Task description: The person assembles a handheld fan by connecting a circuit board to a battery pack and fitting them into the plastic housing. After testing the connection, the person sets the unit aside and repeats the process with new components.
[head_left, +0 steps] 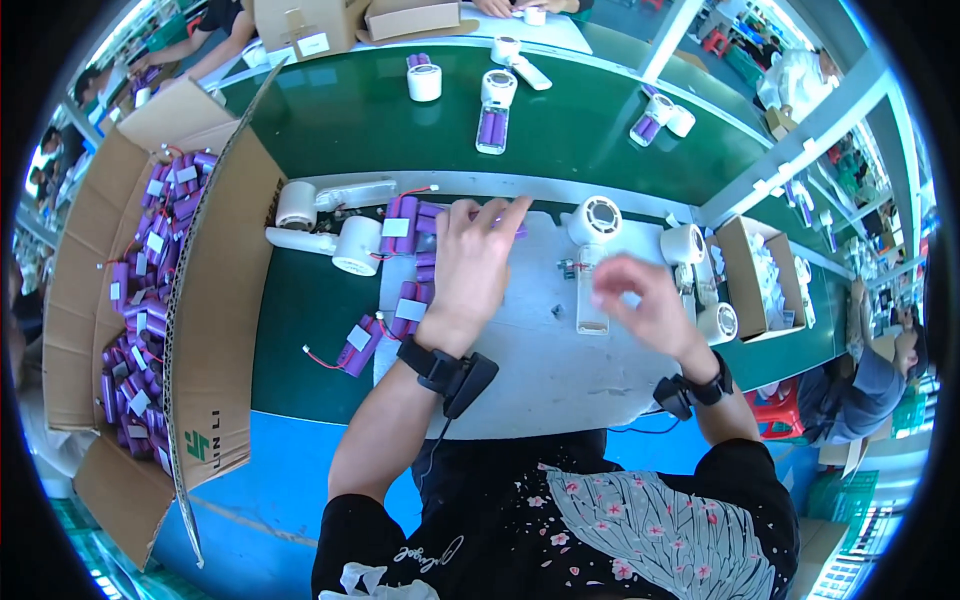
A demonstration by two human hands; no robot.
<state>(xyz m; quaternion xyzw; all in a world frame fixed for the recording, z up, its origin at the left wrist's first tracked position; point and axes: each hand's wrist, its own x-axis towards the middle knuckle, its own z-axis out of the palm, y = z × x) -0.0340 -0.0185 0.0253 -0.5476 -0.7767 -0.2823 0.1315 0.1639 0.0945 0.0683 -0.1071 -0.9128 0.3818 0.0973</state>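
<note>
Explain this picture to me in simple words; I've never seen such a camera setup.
There is no robot here: these are a person's bare hands, with a black device strapped to each wrist. The single picture comes from a wide fisheye camera worn on the head, looking down, so straight edges bend.

On the green table lies a pale mat. The left hand reaches over purple battery packs; whether it grips one is hidden. The right hand is curled by a white fan-like device; a firm hold cannot be made out. A big carton of purple packs stands at left.
</note>
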